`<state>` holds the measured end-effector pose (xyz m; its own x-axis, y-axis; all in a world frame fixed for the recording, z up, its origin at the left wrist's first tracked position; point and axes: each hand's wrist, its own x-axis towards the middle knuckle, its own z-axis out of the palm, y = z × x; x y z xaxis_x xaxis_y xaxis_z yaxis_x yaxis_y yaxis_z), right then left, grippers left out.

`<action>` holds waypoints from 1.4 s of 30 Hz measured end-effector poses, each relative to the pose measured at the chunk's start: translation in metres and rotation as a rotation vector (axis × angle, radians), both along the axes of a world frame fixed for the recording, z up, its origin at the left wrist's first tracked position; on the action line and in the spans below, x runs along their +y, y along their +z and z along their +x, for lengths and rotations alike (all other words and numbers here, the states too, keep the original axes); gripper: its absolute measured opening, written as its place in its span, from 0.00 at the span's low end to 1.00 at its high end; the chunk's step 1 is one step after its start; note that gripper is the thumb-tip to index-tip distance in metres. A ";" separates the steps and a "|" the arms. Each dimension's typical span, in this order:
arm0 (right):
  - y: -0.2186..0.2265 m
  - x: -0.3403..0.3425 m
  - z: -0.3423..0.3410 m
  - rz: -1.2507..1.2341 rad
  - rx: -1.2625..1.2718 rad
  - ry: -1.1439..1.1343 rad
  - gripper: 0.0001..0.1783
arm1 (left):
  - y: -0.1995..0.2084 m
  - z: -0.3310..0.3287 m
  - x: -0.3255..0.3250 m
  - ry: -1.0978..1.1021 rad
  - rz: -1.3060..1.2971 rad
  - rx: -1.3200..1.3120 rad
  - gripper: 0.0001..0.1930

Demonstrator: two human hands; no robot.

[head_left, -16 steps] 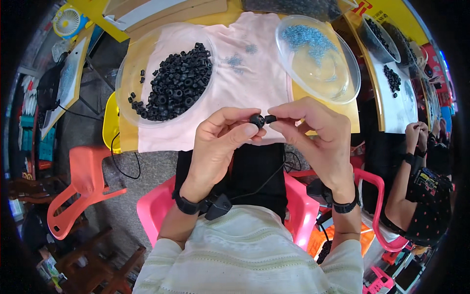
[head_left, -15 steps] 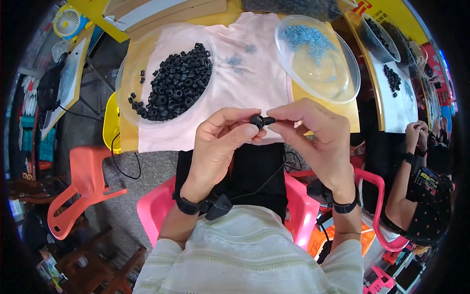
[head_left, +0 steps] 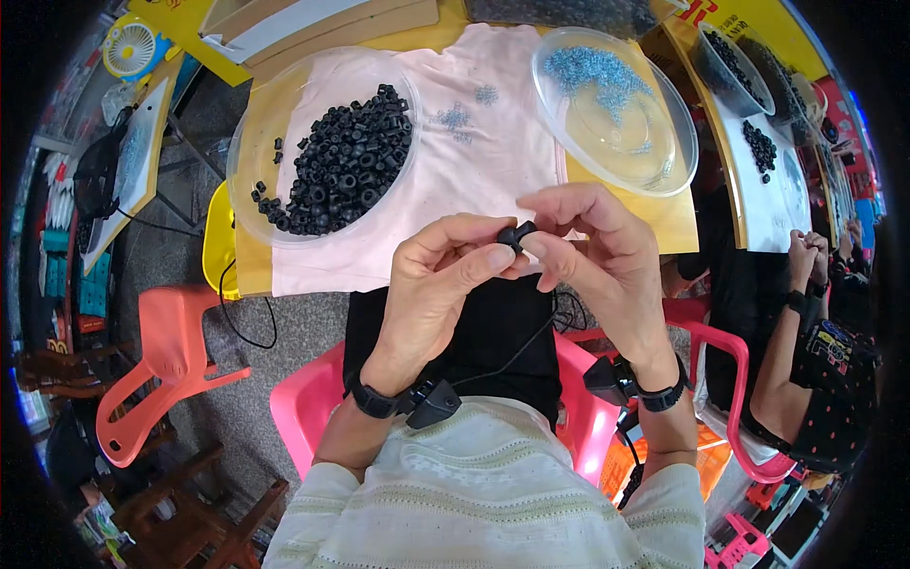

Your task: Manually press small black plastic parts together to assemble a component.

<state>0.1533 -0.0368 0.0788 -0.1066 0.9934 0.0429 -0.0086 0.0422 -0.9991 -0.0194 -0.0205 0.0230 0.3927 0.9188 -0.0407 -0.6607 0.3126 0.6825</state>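
My left hand (head_left: 427, 284) pinches a small black rubber-like piece (head_left: 515, 237) between thumb and fingers, above the near edge of the pink cloth (head_left: 332, 270). From the right, the thumb of my right hand (head_left: 607, 256) touches the piece's end, while its index finger is lifted off and apart. The other right fingers are partly hidden behind the thumb. Beyond my left hand, many similar black pieces (head_left: 346, 171) lie heaped in a round clear tray (head_left: 248, 104). Another clear tray (head_left: 684, 156), at the far right, has small bluish clear bits (head_left: 597, 76) in it.
A few bluish bits (head_left: 455, 119) lie loose on the cloth. Cardboard (head_left: 360, 33) and a dark-filled clear box (head_left: 559, 14) stand at the back. To the right, another person's hands (head_left: 806, 256) are beside a white-topped table (head_left: 777, 209). An orange stool (head_left: 171, 351) is at left.
My right index finger has lifted away from the black piece and the right thumb has come over its end. The piece has tilted; my left hand still pinches it.
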 end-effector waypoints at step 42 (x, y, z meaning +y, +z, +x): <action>-0.034 0.009 0.005 0.429 -0.602 -0.127 0.20 | -0.016 0.016 0.008 -0.136 -0.267 -0.014 0.06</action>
<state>0.1587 -0.0281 0.0451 -0.1195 0.9086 0.4002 0.5649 0.3937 -0.7252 -0.0033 -0.0126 0.0070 0.5135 0.8154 -0.2674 -0.6093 0.5659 0.5555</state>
